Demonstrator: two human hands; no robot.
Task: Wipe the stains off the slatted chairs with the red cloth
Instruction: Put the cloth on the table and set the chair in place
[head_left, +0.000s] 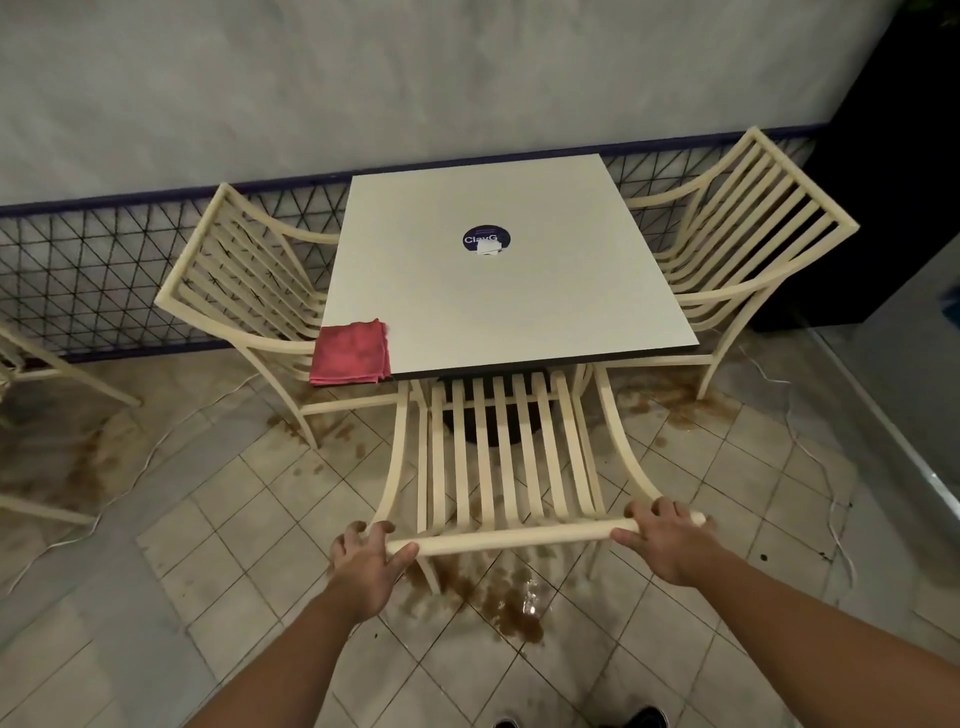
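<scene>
The floor (270, 519) was tiled and carried brown stains, with a wet puddle (519, 608) just behind the near chair (498, 452). A grey wall and a black mesh fence (93, 275) stood behind a square white surface (545, 312), which had a round dark sticker (485, 239) near its middle. The red cloth (351, 352) lay folded on the near left corner of the surface, partly hanging over the edge, and no hand touched it. Three cream slatted chairs stood around the surface: the left chair (234, 291), the right chair (748, 228), and the near chair pushed partly under the front edge. The left hand (370, 564) was clenched on the left end of the near chair's top rail (509, 535), with the thumb over the rail. The right hand (662, 540) had its grip closed over the right end of the same rail. A thin white cable (826, 488) ran along the floor at the right.
</scene>
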